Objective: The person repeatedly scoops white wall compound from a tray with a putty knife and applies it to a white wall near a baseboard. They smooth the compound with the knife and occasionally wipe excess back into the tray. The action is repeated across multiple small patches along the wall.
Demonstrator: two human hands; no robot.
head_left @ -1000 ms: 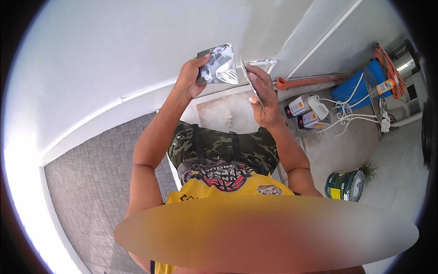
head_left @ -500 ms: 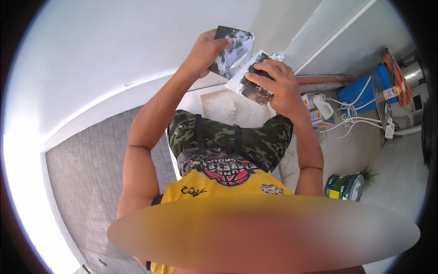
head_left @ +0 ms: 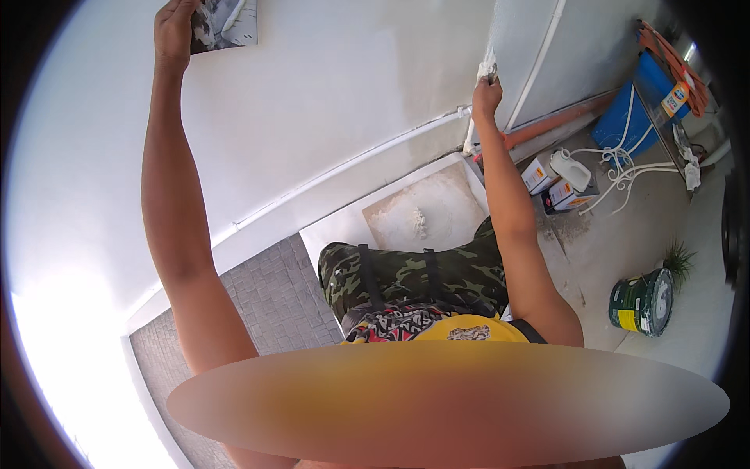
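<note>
My left hand (head_left: pixel 172 30) is raised at the upper left, closed on a square dark metal plate (head_left: pixel 224 24) smeared with white paste. My right hand (head_left: pixel 487 98) is stretched up toward the wall corner, closed on a putty knife (head_left: pixel 487 69) with white paste on it; the blade appears to meet the wall (head_left: pixel 426 62) at a rough pale strip, though exact contact is hard to tell. Below, a pale board (head_left: pixel 394 217) carrying a lump of white paste (head_left: pixel 419 222) rests on a white platform (head_left: pixel 336 232) by my camouflage-clad legs.
White pipes (head_left: pixel 345 156) and an orange pipe (head_left: pixel 547 121) run along the wall. At right are a blue container (head_left: pixel 613 117), boxes (head_left: pixel 564 195), a white jug (head_left: pixel 568 166), curled white metalwork (head_left: pixel 617 180), a bucket (head_left: pixel 641 305) and a plant (head_left: pixel 678 262). Grey paving (head_left: pixel 266 289) lies left.
My hands have parted: the left went up and left with the plate, the right up to the wall with the knife. The view shifted, so the board sits lower in it.
</note>
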